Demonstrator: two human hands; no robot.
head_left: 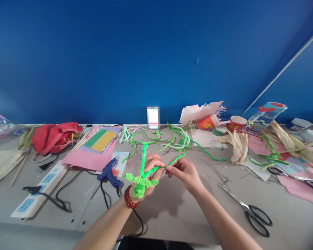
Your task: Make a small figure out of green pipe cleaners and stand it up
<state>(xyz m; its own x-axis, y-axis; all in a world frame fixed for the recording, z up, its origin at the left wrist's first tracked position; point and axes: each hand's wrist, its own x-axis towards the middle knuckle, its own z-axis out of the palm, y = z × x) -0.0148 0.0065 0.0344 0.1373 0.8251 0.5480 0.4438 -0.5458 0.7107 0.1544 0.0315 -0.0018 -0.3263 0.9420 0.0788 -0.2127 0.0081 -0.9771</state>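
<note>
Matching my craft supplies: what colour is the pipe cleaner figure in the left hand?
The pipe cleaner figure is bright lime green, clearest in the head view.

Your head-worn camera looks forward and down from just above your left hand (pixel 151 173) and right hand (pixel 185 173), close to them, and faces across the long grey worktable (pixel 172 215) towards the deep blue wall (pixel 156 59).

there was one left hand (pixel 151 168), one right hand (pixel 185 173) and one green pipe-cleaner figure (pixel 141 180). left of the figure lay one hot glue gun (pixel 109 173) and one power strip (pixel 39 191). right of it lay two pairs of scissors (pixel 232 194), and beyond it were two paper cups (pixel 208 122).
</note>
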